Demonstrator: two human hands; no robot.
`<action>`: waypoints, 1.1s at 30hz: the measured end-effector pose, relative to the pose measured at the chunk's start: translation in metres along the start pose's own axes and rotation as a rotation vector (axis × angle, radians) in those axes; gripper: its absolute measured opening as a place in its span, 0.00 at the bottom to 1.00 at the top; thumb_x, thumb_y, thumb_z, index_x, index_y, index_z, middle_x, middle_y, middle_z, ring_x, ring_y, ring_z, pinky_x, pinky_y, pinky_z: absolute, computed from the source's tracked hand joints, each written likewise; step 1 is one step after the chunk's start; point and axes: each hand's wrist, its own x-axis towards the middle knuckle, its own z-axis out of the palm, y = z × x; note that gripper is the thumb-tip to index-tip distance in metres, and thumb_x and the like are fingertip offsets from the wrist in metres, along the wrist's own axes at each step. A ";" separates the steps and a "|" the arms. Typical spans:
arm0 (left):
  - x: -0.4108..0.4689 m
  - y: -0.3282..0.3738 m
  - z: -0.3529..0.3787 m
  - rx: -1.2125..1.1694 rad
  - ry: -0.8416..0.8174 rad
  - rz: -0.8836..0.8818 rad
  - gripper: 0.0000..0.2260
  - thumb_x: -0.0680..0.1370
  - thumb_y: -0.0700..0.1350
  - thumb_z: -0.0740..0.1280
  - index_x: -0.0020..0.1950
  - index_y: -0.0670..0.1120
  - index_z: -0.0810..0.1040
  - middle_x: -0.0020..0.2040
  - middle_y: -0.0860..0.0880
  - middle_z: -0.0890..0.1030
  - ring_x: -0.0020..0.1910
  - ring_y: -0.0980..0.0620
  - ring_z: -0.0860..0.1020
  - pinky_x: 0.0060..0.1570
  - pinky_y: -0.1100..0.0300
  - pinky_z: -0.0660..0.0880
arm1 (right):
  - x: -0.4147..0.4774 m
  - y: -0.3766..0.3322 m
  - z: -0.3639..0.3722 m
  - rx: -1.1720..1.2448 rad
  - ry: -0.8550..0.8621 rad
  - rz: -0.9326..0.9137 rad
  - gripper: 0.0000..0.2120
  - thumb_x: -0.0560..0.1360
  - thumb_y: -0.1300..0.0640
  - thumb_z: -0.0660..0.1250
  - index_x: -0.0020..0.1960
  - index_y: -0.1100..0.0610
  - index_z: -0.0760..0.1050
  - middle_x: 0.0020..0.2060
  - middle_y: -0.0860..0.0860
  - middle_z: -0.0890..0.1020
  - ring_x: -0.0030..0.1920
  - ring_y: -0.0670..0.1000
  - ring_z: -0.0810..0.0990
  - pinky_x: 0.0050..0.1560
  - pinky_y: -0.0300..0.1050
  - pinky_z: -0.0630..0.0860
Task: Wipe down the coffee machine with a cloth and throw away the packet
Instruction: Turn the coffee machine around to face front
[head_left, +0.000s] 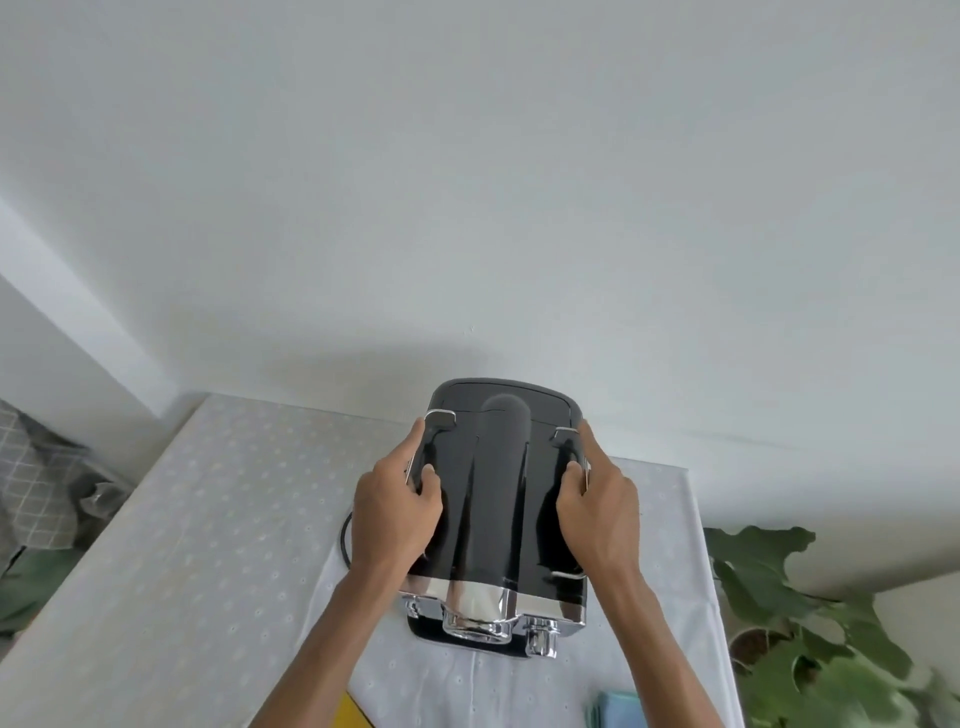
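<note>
A glossy black coffee machine (496, 499) with a chrome front stands on the white tablecloth (208, 545) near the back wall. My left hand (397, 514) grips its left side, thumb on top and fingers around the edge. My right hand (602, 512) grips its right side the same way. A folded light-blue cloth (615, 709) lies at the bottom edge, right of my right forearm. A yellow thing (353, 714), possibly the packet, peeks out at the bottom edge under my left forearm; most of it is hidden.
A black power cord (345, 540) curls left of the machine. A leafy green plant (810, 639) stands off the table's right edge. A checked fabric (36, 493) lies left of the table. The white wall is close behind the machine.
</note>
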 end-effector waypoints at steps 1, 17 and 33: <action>-0.001 0.001 0.000 0.003 -0.004 0.010 0.25 0.78 0.41 0.64 0.74 0.58 0.69 0.23 0.51 0.65 0.21 0.53 0.61 0.24 0.68 0.65 | -0.001 -0.001 0.000 -0.011 0.006 0.000 0.28 0.81 0.63 0.57 0.79 0.46 0.63 0.22 0.48 0.64 0.24 0.49 0.62 0.26 0.47 0.66; -0.011 -0.032 -0.052 0.089 -0.287 0.227 0.24 0.82 0.56 0.58 0.78 0.53 0.61 0.40 0.51 0.81 0.39 0.54 0.79 0.41 0.60 0.74 | -0.059 -0.016 -0.007 -0.368 0.137 -0.047 0.26 0.82 0.52 0.60 0.79 0.52 0.60 0.48 0.57 0.77 0.41 0.56 0.73 0.45 0.51 0.73; -0.182 -0.221 -0.081 0.393 -0.311 0.008 0.27 0.83 0.58 0.49 0.81 0.53 0.49 0.59 0.45 0.73 0.51 0.44 0.79 0.43 0.54 0.74 | -0.254 0.013 0.072 -0.049 0.133 -0.525 0.27 0.80 0.61 0.64 0.78 0.58 0.65 0.76 0.61 0.63 0.77 0.61 0.63 0.74 0.60 0.65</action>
